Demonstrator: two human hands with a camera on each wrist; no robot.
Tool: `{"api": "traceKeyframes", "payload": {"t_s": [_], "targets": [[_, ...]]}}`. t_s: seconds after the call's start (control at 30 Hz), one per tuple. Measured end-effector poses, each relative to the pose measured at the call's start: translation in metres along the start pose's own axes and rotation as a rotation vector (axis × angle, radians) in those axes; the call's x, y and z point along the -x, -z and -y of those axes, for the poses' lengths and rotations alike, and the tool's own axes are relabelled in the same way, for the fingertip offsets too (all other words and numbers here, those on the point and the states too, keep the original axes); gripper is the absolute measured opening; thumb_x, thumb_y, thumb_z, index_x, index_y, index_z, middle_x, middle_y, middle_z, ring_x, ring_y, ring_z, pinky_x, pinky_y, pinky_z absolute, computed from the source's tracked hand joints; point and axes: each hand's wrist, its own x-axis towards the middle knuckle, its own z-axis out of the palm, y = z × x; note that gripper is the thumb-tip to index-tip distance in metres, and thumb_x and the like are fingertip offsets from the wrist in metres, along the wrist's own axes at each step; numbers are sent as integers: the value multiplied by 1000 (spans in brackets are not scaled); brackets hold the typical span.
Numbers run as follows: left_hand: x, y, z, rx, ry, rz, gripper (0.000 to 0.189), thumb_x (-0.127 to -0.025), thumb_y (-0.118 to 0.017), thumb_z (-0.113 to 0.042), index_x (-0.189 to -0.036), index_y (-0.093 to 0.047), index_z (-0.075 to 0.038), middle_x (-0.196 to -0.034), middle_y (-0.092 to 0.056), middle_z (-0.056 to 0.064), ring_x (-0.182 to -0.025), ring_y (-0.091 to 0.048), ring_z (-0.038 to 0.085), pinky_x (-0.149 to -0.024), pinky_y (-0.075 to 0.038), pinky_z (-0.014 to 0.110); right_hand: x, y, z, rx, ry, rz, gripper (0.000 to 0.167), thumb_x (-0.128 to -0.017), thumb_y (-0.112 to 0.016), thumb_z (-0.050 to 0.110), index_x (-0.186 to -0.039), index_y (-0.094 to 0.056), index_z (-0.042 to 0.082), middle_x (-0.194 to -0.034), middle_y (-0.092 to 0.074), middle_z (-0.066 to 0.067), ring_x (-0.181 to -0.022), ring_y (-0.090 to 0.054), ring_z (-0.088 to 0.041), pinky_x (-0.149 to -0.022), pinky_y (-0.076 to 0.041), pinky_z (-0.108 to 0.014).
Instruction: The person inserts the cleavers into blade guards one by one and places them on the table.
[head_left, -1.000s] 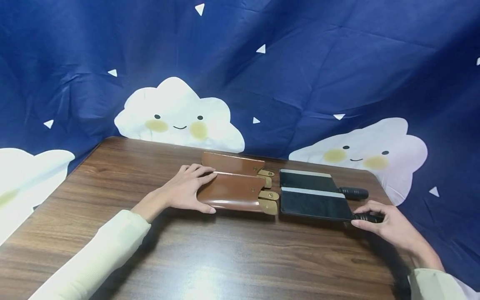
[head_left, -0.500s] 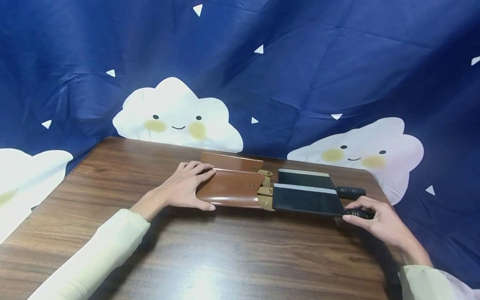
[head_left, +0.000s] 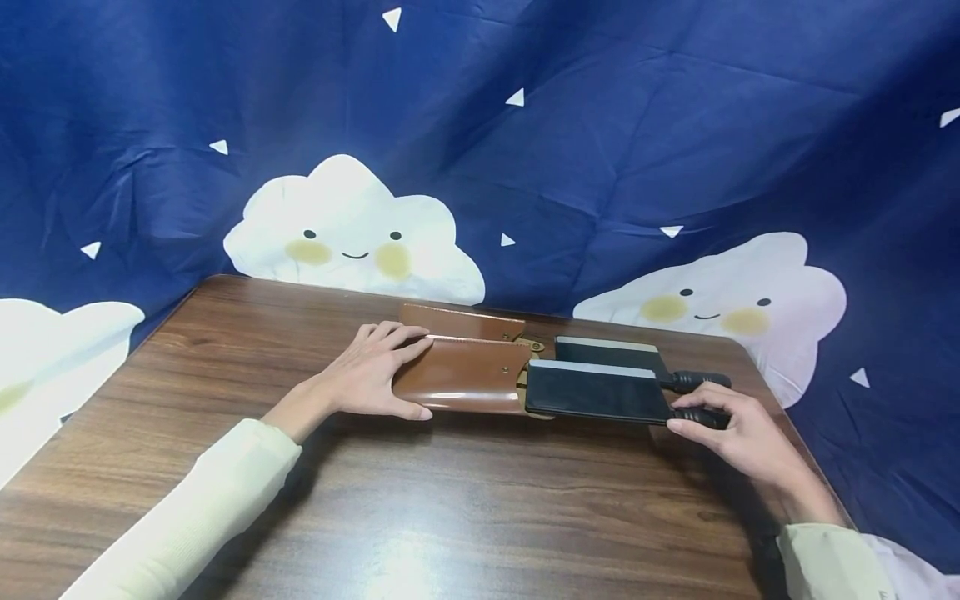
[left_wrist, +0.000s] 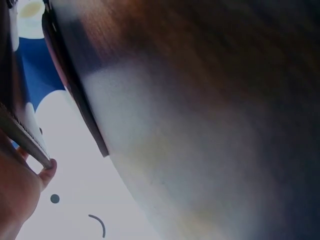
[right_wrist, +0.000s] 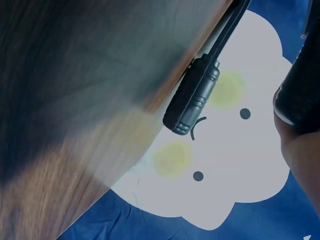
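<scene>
My left hand [head_left: 375, 375] grips the closed end of a brown leather knife sheath [head_left: 465, 375], thumb on the near edge and fingers on the far edge. In the left wrist view the fingers pinch the sheath's edge [left_wrist: 25, 137]. A cleaver [head_left: 596, 392] with a black blade and a pale edge strip is held by its black handle in my right hand [head_left: 738, 425]. Its blade front overlaps the sheath's tan strap and open mouth. The right wrist view shows that handle [right_wrist: 302, 85] at the right, partly cut off.
Behind lie a second brown sheath [head_left: 457, 320] and a second black cleaver [head_left: 607, 350], its handle [right_wrist: 192, 97] near the table edge in the right wrist view. A wooden table [head_left: 480, 508] bears them. A blue cloud-print curtain [head_left: 562, 167] hangs behind.
My right hand has carried the cleaver left, from beside the sheath until the blade overlaps its mouth. My left hand has lifted the sheath slightly and otherwise stays put.
</scene>
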Motion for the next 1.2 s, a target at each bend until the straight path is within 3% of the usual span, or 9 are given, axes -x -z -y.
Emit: {"api": "traceKeyframes", "payload": {"t_s": [0.3,0.53,0.87,1.2], "targets": [[-2,2,-2,-7,-1,-3,113,-71,-61,-86,-152,-48,-9,-151,-45,6,-132,-38,28,-101,-29,51,-3,-4,8,44,-39,11,16,-84,-85,23,-97,-77,22,-94,-69,9,-102,-54,1,-86,-35,-14],[-2,0,-2,-11,-4,-10,113,-71,-62,-86,-152,-48,-9,-150,-46,7,-131,-39,28,-100,-30,51,-6,-10,12,34,-29,1,15,-84,-86,23,-96,-77,23,-93,-69,11,-100,-57,0,-88,-34,-14],[-2,0,-1,-7,6,1,114,-71,-61,-87,-153,-46,-8,-152,-45,7,-132,-38,28,-101,-29,51,-9,-21,15,-13,-37,-16,15,-83,-86,20,-96,-77,18,-88,-69,8,-88,-57,-8,-77,-41,-19],[-5,1,-2,-21,0,-5,114,-71,-61,-87,-153,-47,-8,-151,-45,7,-131,-38,28,-100,-29,51,-16,-27,22,31,0,-16,16,-84,-86,26,-97,-77,23,-88,-68,14,-91,-59,-7,-81,-39,-18]]}}
